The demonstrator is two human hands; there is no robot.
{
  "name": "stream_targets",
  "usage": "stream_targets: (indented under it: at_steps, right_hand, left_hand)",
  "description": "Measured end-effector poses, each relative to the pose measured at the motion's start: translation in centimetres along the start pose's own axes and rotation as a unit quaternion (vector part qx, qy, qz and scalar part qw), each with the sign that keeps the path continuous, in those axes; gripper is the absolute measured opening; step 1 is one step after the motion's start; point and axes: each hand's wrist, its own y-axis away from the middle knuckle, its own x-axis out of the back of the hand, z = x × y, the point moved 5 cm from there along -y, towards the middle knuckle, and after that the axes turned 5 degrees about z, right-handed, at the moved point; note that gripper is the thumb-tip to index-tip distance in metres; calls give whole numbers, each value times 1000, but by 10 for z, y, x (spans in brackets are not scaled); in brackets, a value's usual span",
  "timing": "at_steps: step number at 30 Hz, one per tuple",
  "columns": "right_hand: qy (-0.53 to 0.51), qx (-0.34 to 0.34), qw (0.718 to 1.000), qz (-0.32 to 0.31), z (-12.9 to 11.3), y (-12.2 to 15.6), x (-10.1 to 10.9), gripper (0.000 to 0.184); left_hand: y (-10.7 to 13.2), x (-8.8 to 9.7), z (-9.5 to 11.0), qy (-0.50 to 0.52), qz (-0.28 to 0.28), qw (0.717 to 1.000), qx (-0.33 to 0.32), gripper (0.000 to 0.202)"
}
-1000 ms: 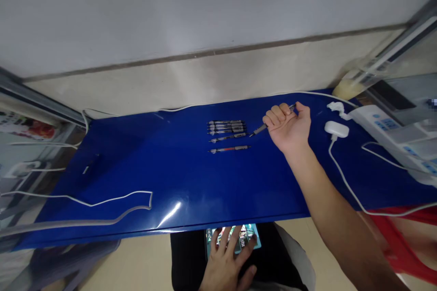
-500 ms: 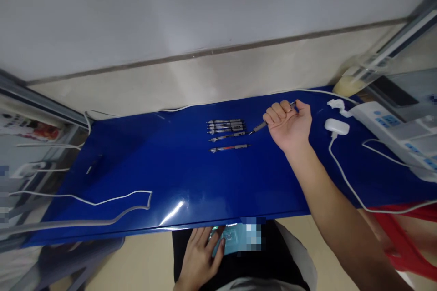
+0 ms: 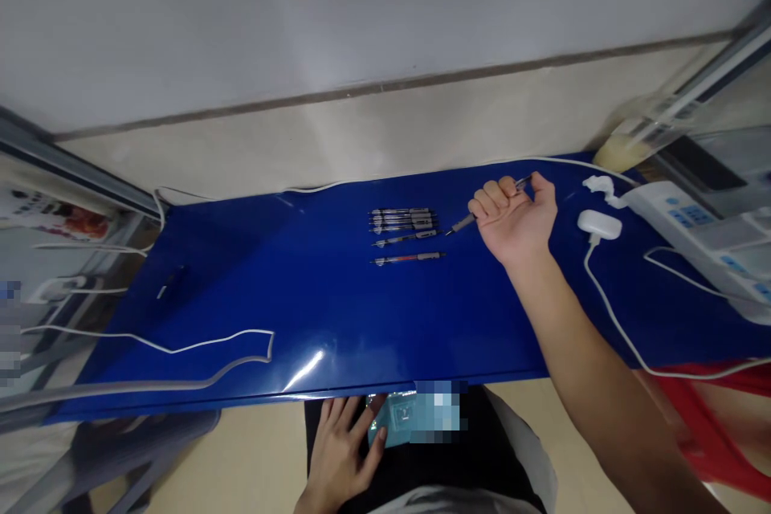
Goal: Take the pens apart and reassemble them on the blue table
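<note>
Over blue table (image 3: 289, 313), right hand (image 3: 516, 218) fisted round pen (image 3: 467, 221); left hand (image 3: 340, 454) flat on phone (image 3: 401, 420).

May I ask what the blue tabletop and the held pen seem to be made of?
The blue tabletop looks like lacquered metal or laminate: glossy, glare streaks. The pen in the right hand seems plastic, grey grip; hard to confirm.

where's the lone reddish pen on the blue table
In the head view the lone pen lies flat on the blue table, just right of centre, on the near side of the row of pens and left of the right hand.
</note>
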Motion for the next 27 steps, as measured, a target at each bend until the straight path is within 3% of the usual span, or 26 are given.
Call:
stream_targets:
  at_steps: [5, 14, 27]
  right_hand:
    - [3, -8, 1000, 8, 1, 0, 0, 47]
    - [2, -6, 1000, 8, 0, 0, 1, 44]
    - [33, 30, 999, 4, -3, 1, -2, 48]
  left_hand:
    - [2, -1, 0, -17, -21, 999, -21, 45]
    - [11, -4, -4, 5, 26, 1000, -6, 42]
    - [11, -4, -4, 27, 40, 999, 0, 43]
